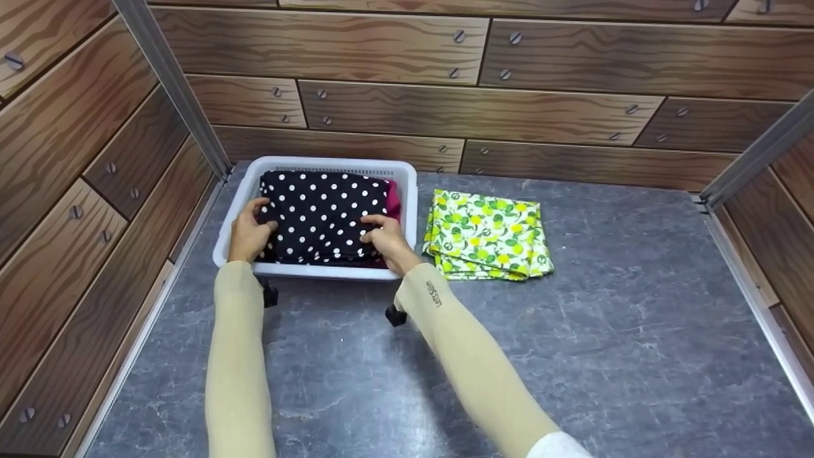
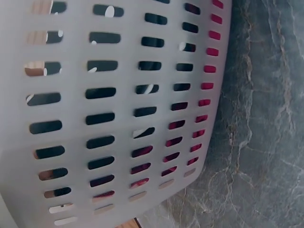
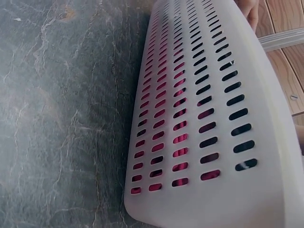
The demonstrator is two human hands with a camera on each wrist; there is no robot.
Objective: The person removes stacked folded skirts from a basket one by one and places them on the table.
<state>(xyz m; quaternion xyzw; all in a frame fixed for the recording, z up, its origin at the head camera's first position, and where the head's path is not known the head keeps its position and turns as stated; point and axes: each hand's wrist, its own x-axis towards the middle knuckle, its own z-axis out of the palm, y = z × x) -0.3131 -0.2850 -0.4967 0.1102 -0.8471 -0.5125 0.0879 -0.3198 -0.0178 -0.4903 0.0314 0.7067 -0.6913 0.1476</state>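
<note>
A folded black cloth with white polka dots (image 1: 324,210) lies on top inside a white plastic basket (image 1: 318,272). At the cloth's left edge, my left hand (image 1: 249,234) grips it, thumb over the top. My right hand (image 1: 391,245) reaches over the basket's front right corner and pinches the cloth near its right side with thumb and finger. Dark pink fabric (image 1: 393,200) shows beneath it at the right. Through the slots of the basket wall (image 2: 116,142), the left wrist view shows dark and pink fabric. The right wrist view shows mostly the slotted wall (image 3: 190,109).
A folded cloth with a yellow and green lemon print (image 1: 486,232) lies on the grey marbled surface (image 1: 636,305), right of the basket. Wood-patterned panels (image 1: 381,51) stand behind and at both sides, with metal posts (image 1: 178,89) at the corners.
</note>
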